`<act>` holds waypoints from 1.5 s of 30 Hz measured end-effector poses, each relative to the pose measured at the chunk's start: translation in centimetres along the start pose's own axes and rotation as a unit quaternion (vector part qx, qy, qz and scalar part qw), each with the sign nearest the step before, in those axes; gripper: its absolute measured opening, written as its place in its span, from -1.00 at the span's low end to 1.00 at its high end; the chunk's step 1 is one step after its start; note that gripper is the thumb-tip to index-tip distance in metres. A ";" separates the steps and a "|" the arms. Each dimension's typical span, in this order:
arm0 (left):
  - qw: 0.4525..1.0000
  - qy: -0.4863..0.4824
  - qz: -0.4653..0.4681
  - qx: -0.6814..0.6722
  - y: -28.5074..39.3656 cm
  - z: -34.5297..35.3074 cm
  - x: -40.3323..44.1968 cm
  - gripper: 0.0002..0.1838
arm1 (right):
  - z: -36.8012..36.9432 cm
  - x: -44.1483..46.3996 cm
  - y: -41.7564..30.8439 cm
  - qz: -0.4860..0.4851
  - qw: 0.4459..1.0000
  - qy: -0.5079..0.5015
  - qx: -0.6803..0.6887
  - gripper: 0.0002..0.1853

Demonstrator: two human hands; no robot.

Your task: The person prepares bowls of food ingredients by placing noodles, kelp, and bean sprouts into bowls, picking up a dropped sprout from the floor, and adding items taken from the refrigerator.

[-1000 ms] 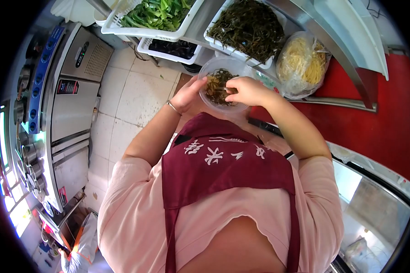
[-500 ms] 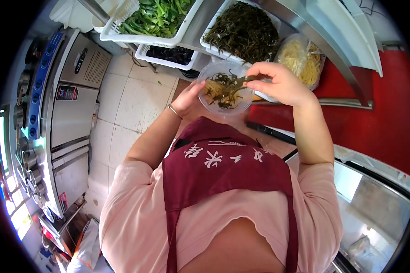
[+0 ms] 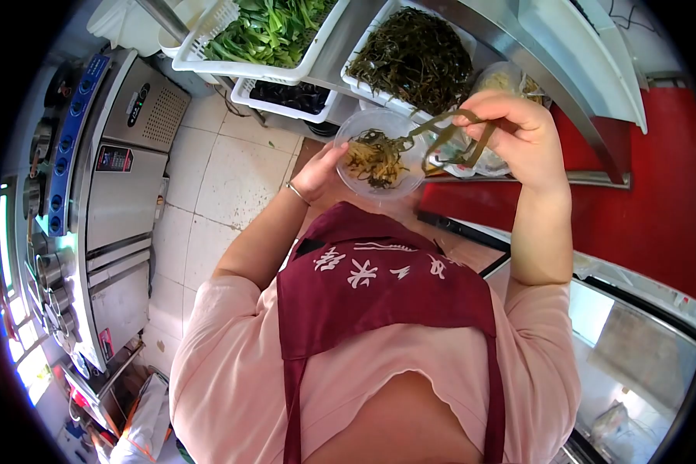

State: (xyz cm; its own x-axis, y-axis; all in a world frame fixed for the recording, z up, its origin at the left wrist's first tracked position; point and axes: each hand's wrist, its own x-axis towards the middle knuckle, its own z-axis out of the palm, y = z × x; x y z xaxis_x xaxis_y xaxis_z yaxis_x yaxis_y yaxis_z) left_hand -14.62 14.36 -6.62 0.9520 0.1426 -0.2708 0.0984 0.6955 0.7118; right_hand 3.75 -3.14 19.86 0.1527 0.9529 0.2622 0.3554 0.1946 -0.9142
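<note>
My left hand [image 3: 322, 172] grips the rim of a round clear plastic bowl [image 3: 353, 124] from its left side. Inside lie pale yellow shreds [image 3: 378, 161] mixed with dark green seaweed strips. To the right, my right hand [image 3: 514, 133] pinches long brownish-green seaweed strips [image 3: 445, 133] between thumb and fingers. One end of the strips trails back into the bowl, and a loop hangs beneath my fingers. Just above is a white tray [image 3: 361, 87] heaped with dark seaweed strands [image 3: 414, 56]. A clear bag of pale yellow shreds [image 3: 501, 79] lies partly hidden behind my right hand.
A white basket [image 3: 290, 75] of green leafy vegetables stands upper left, above a tray [image 3: 244, 102] of black pieces. A metal bar [image 3: 599, 179] borders the red surface [image 3: 634, 216] at right. A stove [image 3: 77, 147] stands far left beyond the tiled floor.
My right hand has moved right, away from the bowl, drawing the seaweed strips out so they stretch between bowl and fingers. My left hand and the bowl have barely moved.
</note>
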 end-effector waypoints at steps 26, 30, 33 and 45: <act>0.999 0.020 0.008 -0.043 0.4 -0.2 1.4 -0.37 | -1.6 0.8 8.3 0.035 0.962 0.127 0.238 -0.84; 0.999 0.013 0.000 -0.046 0.0 -0.8 1.7 -0.35 | -1.2 0.8 4.9 -0.009 0.974 0.099 0.203 -0.85; 0.999 0.009 0.008 -0.039 -0.3 -0.9 1.8 -0.32 | -1.5 0.9 3.8 -0.031 0.969 0.051 0.239 -0.85; 0.998 -0.014 -0.008 -0.063 -0.3 0.3 0.9 -0.34 | 0.7 -0.3 5.2 0.069 0.985 -0.011 0.159 -0.81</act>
State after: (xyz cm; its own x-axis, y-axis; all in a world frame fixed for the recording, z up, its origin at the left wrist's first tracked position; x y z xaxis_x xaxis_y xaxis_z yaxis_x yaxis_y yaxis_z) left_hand -13.74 14.06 -6.85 0.9585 0.1131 -0.2618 0.0771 0.7812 0.6196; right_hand 4.92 -2.27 14.77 0.1573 0.9796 0.1254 0.0248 0.1230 -0.9921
